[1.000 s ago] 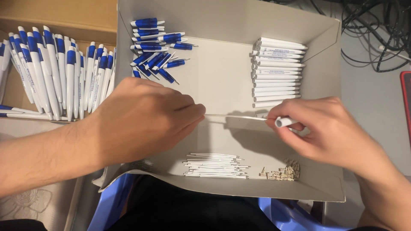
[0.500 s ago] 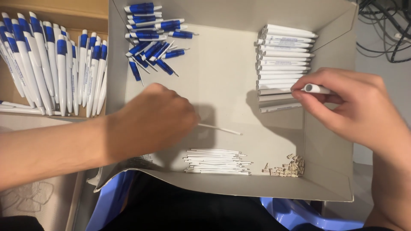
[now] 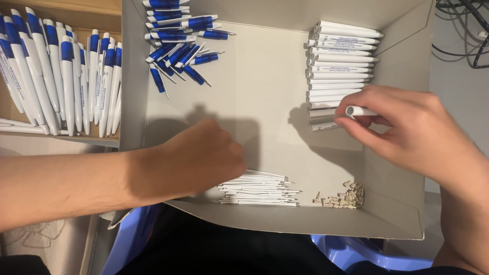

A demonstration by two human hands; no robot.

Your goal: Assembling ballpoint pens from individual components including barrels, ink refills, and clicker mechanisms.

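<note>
Shallow grey cardboard tray [image 3: 265,214]: left hand [image 3: 204,160], earlier pinching a refill, now closes over thin white refills [image 3: 260,188] at 6 o'clock; right hand [image 3: 412,132] grips white pen barrel [image 3: 356,110], carried to 3 o'clock.

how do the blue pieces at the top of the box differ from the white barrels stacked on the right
The blue pieces are blue and white with thin pointed tips; the white barrels are plain white tubes. The blue pieces lie loosely scattered at crossing angles, while the white barrels sit in a neat parallel stack. The right hand holds one white barrel; neither hand touches the blue pieces. Both lie inside the grey box.
</note>
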